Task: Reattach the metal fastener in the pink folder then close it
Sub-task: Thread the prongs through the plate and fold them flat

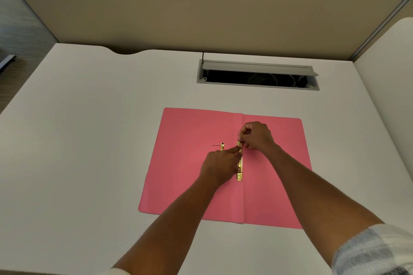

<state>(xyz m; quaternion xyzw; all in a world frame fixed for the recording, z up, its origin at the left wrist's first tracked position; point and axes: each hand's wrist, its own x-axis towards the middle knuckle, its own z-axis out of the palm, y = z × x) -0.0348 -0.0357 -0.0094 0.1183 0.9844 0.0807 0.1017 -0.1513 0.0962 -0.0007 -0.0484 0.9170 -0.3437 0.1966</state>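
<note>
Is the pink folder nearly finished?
Not yet. The pink folder lies open on the desk. Both the left hand and right hand are working the gold metal fastener along the spine. Securing it and closing the folder remain.

folder [185, 163]: lies open and flat on the bench [89, 140], near its front middle
fastener bar [239, 174]: along the folder's centre fold
small fastener piece [222, 146]: on the left leaf, just left of the bar
cable hatch [257, 78]: in the bench, behind the folder
partition [201, 18]: behind the bench
</note>
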